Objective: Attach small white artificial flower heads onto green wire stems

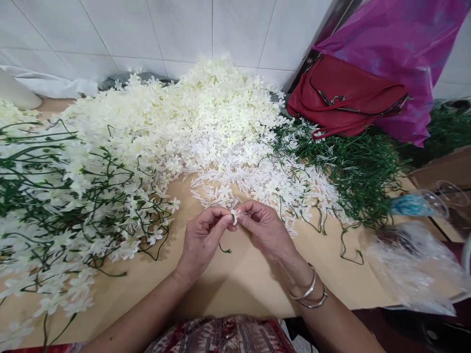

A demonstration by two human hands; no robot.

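My left hand (pixel 203 240) and my right hand (pixel 262 226) meet over the tan table (pixel 235 279), fingertips pinched together. Between them sits a small white artificial flower (pixel 234 215). A thin green stem (pixel 222 249) hangs down from my left hand's fingers. Just beyond my hands lies a big heap of loose white flower heads (pixel 217 122). To my left are finished green stems with white flowers attached (pixel 69 201). A pile of bare green stems (pixel 353 166) lies to the right. My right wrist wears silver bangles (pixel 309 293).
A red handbag (pixel 342 100) and a purple plastic bag (pixel 397 59) rest against the white tiled wall at the back right. Clear plastic bags (pixel 415 264) and a plastic cup (pixel 423 203) lie at the right table edge.
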